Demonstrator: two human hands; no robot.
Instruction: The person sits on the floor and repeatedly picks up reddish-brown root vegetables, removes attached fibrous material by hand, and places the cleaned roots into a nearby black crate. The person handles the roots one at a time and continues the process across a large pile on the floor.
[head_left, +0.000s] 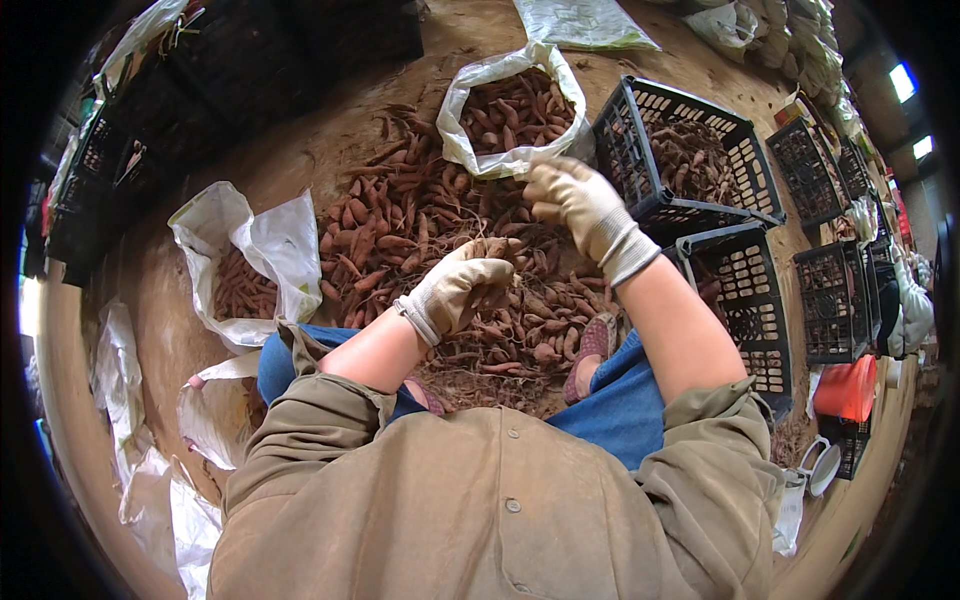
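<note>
A broad heap of reddish sweet potatoes (375, 240) with thin roots lies on the floor between my feet and beyond. My left hand (469, 285), in a pale work glove, is over the middle of the heap with its fingers curled; whether something is inside them is hidden. My right hand (574, 199), gloved alike, is near the lower right rim of an open white woven sack (454, 131) holding sweet potatoes. Its fingers are bent and point left, and what they hold, if anything, does not show.
Black plastic crates (675, 206) with sweet potatoes stand at my right. Another white sack (202, 262), partly filled, stands at my left. An empty-looking sack (585, 22) lies flat at the far side. A red bucket (844, 388) is at the right, and dark stacked crates (300, 67) are at the upper left.
</note>
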